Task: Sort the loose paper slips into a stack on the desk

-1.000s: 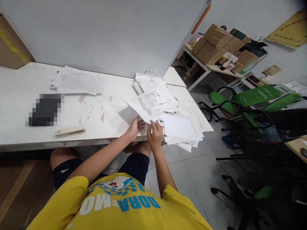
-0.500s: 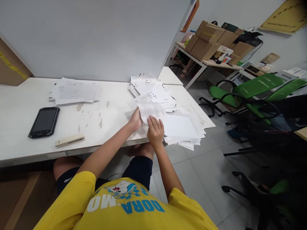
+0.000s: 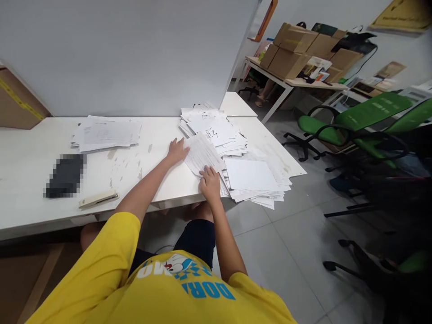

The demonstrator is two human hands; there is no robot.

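The likeliest trouble was a spill: the near-right pile [image 3: 251, 174] was loosely fanned, with corners poking out past the near edge of the desk [image 3: 162, 184], so a brush from the right hand [image 3: 210, 183] or its forearm could have sent pages to the floor. The printed paper [image 3: 203, 154] lay between the hands, close against both that pile and the messy far pile [image 3: 216, 129] — a small sideways push might have mixed it in or skewed the pages. Its thinness also made a crease possible under uneven pressure.

The left hand [image 3: 177, 152] was open, palm down, fingers spread, its fingertips at the paper's left side with no visible grip. The right hand rested on the near part of the paper, fingers loosely bent — whether the thumb pinched it could not be told. A stapler [image 3: 98, 198] lay to the left.
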